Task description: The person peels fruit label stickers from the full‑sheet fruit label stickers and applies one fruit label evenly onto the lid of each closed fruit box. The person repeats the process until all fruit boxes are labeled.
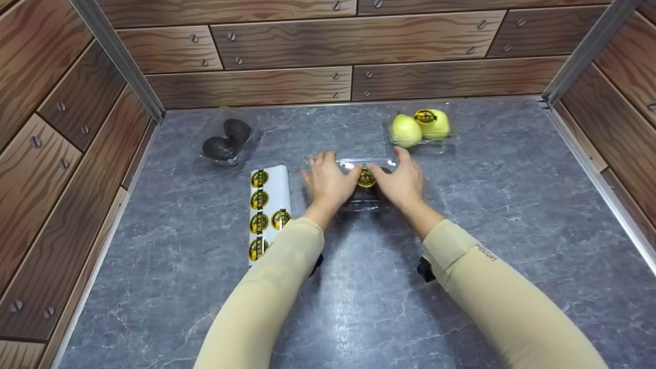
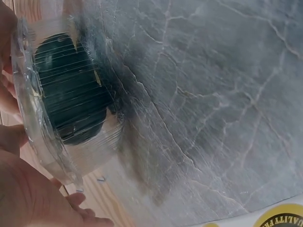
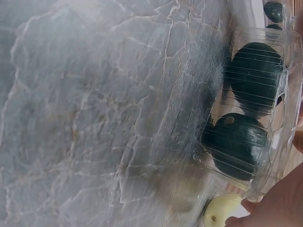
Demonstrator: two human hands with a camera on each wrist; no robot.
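A clear plastic clamshell box (image 1: 366, 205) sits in front of me, between my two hands. Inside it are two dark green, avocado-like fruits (image 3: 255, 75). A round black and yellow sticker (image 1: 366, 178) lies on the lid. My left hand (image 1: 329, 182) holds the box's left side, its thumb on the sticker's left edge and its fingertips around the rim. On the right side, my right hand (image 1: 405, 179) grips the box likewise, thumb at the sticker's right edge. The fingertips of both hands show below the rim in the wrist views.
Left of the box lies a white sheet of stickers (image 1: 271, 197), partly under my left forearm. Another clear box with two dark fruits (image 1: 219, 148) stands at the back left. At the back right, a stickered box holds two yellow-green fruits (image 1: 406, 130). Wood-patterned walls (image 1: 287, 87) enclose the table.
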